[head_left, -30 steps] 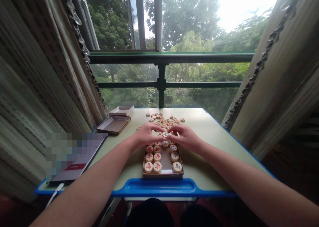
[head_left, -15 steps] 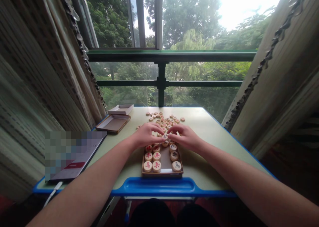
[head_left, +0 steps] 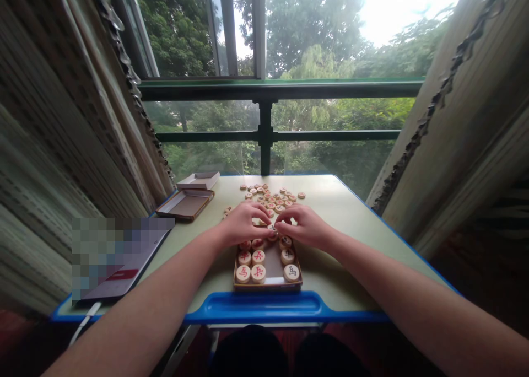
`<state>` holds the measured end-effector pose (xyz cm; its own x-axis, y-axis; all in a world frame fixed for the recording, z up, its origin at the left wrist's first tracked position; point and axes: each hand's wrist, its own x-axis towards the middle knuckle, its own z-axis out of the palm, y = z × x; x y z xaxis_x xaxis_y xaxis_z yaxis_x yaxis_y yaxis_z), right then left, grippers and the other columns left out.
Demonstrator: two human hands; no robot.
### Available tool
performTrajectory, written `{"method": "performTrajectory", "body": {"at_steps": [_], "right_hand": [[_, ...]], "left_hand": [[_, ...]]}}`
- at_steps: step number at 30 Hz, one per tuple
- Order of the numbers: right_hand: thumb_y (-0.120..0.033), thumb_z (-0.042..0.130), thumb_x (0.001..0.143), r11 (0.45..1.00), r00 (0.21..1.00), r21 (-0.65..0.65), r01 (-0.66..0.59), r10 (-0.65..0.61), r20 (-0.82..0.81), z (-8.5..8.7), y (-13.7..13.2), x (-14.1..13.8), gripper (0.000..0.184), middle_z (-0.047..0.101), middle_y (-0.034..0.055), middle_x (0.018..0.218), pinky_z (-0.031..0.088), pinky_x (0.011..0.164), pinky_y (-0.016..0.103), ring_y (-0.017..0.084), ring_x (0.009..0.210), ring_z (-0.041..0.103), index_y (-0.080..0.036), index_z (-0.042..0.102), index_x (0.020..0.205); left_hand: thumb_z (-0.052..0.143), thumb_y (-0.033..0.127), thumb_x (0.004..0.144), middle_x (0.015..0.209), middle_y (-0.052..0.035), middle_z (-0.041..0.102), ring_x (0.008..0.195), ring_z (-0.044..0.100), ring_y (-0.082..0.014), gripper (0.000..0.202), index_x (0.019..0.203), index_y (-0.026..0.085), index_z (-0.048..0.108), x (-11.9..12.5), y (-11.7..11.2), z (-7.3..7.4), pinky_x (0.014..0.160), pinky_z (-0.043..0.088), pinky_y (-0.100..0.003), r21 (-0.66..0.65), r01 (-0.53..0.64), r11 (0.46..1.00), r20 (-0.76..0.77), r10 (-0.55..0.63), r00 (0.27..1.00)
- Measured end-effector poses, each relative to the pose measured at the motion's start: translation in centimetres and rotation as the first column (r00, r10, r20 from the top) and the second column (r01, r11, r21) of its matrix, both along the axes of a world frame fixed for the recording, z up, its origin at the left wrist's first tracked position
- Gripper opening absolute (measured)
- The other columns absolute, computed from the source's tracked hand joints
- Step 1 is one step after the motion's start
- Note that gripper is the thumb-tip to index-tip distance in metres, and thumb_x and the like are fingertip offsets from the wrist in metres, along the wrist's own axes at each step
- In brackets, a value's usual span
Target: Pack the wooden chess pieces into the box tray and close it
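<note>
A shallow box tray (head_left: 273, 261) holds Chinese chess pieces: red-marked ones in two columns on the left, black-marked ones in a column on the right. Above the tray's far part is a black-marked Chinese chess piece (head_left: 272, 232), caught between my two hands. My left hand (head_left: 244, 222) has its thumb and fingers curled against the piece's left side. From the right, the bent fingertips of my right hand (head_left: 303, 224) touch the same piece. Both hands hide the tray's far end. Beyond them, several loose pieces (head_left: 280, 208) lie scattered on the table.
Two shallow box parts, a brown one (head_left: 185, 205) and a white one (head_left: 199, 180), lie at the table's back left. A partly blurred tablet-like device (head_left: 128, 275) with a white cable (head_left: 85, 323) rests at left. The table's blue edge has a molded groove (head_left: 262, 306).
The view has shifted slightly. Both hands stay together around the chess piece, which has come slightly nearer within the tray area.
</note>
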<state>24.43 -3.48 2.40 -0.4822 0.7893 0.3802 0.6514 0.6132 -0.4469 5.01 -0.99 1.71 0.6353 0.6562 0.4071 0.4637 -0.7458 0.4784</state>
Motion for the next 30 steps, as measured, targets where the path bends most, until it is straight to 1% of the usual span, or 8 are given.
{"method": "performTrajectory", "body": {"at_steps": [4,7,12,16,22,26,30], "right_hand": [[-0.021,0.058,0.075,1.000,1.000,0.020,0.000,0.000,0.000,0.04,-0.08,0.07,0.015,0.060,0.0017,0.062,0.037,0.063,0.024,0.012,0.064,0.049,-0.016,0.071,0.072],[-0.020,0.058,0.075,0.999,1.000,0.034,-0.028,0.028,-0.004,-0.11,-0.06,0.11,0.014,0.059,0.0018,0.063,0.038,0.064,0.025,0.012,0.065,0.049,-0.016,0.071,0.072],[-0.022,0.059,0.076,0.997,0.998,0.049,-0.058,0.057,0.025,-0.38,0.04,0.12,0.014,0.058,0.0027,0.066,0.037,0.066,0.026,0.013,0.068,0.050,-0.017,0.072,0.072],[-0.023,0.058,0.077,0.997,0.997,0.035,-0.066,0.064,0.049,-0.30,0.00,0.14,0.016,0.059,0.0035,0.068,0.037,0.066,0.026,0.014,0.069,0.050,-0.018,0.072,0.074],[-0.021,0.058,0.076,0.997,0.996,0.026,-0.073,0.071,0.051,-0.12,-0.09,0.17,0.015,0.060,0.0040,0.068,0.038,0.067,0.027,0.014,0.069,0.050,-0.018,0.072,0.074],[-0.021,0.058,0.076,0.996,0.995,0.029,-0.085,0.083,0.047,-0.12,-0.09,0.21,0.014,0.060,0.0039,0.068,0.037,0.066,0.026,0.014,0.069,0.050,-0.018,0.072,0.074],[-0.021,0.058,0.076,0.994,0.994,0.045,-0.099,0.096,0.061,-0.17,-0.10,0.23,0.015,0.059,0.0033,0.066,0.037,0.065,0.026,0.014,0.068,0.049,-0.017,0.071,0.072]], "left_hand": [[0.071,0.030,0.066,0.089,-0.0042,0.069,0.089,0.058,-0.0192,0.015,0.076,0.020,0.073,0.03,0.03,-0.08,0.088,0.041,-0.034,-0.004,0.013,1.000,-0.020,-0.013,1.000],[0.071,0.029,0.066,0.089,-0.0042,0.069,0.089,0.058,-0.0192,0.016,0.078,0.020,0.073,0.08,-0.03,-0.01,0.087,0.041,-0.034,-0.008,0.019,1.000,-0.041,-0.019,0.999],[0.070,0.030,0.067,0.091,-0.0046,0.070,0.089,0.060,-0.0192,0.017,0.079,0.019,0.073,0.20,-0.16,0.30,0.091,0.039,-0.036,-0.014,0.026,1.000,-0.076,-0.027,0.997],[0.071,0.031,0.066,0.092,-0.0055,0.070,0.089,0.061,-0.0201,0.017,0.078,0.019,0.073,0.19,-0.17,0.31,0.092,0.039,-0.036,-0.020,0.023,1.000,-0.072,-0.025,0.997],[0.071,0.032,0.065,0.095,-0.0056,0.070,0.091,0.060,-0.0205,0.017,0.077,0.020,0.073,-0.08,0.02,0.11,0.092,0.039,-0.037,-0.055,0.014,0.998,-0.023,-0.015,1.000],[0.067,0.027,0.068,0.095,-0.0048,0.070,0.092,0.059,-0.0203,0.010,0.072,0.020,0.073,-0.20,0.12,0.21,0.090,0.040,-0.036,-0.053,-0.004,0.999,-0.021,0.002,1.000],[0.062,0.023,0.070,0.096,-0.0036,0.069,0.093,0.058,-0.0199,0.011,0.070,0.020,0.073,-0.16,-0.05,0.50,0.090,0.040,-0.036,-0.060,-0.009,0.998,-0.035,0.007,0.999]]}}
